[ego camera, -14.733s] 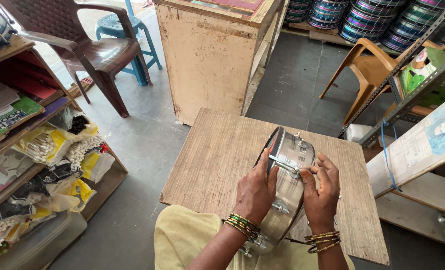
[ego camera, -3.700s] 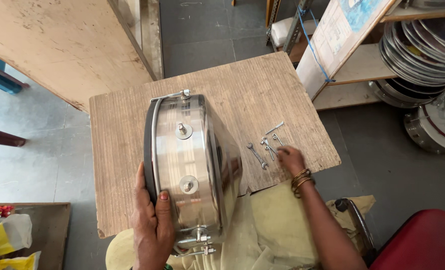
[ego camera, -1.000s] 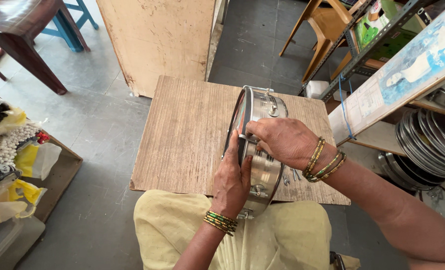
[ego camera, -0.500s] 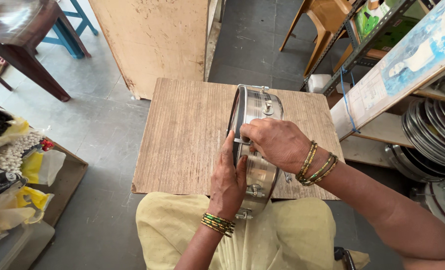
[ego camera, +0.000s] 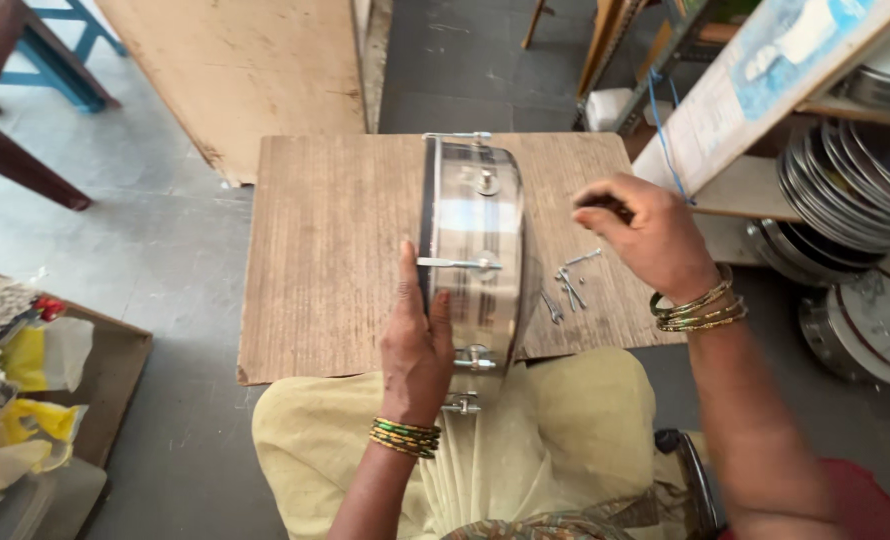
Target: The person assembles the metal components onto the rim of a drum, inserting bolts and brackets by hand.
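Left fingers: your left hand (ego camera: 417, 345) is grasping the metal drum (ego camera: 475, 265) — thumb up along its dark left rim, the other fingers hidden behind the shell.
Right fingers: your right hand (ego camera: 650, 238) hangs curled in the air, clear of the drum; something small and dark shows at the fingertips (ego camera: 605, 205), too blurred to name, so you cannot tell whether they pinch anything.
Drum: stands on edge just right of your left thumb, on the wooden board (ego camera: 325, 250), its near end over your lap. The shell is polished steel, mirror-bright, with round lugs down its middle and thin tension rods across it.
Beneath the right fingers: loose screws (ego camera: 568, 285) lie on the board, between the drum and your right wrist.
Farther right: stacked drum hoops (ego camera: 850, 185) on a shelf — well apart from your hand.
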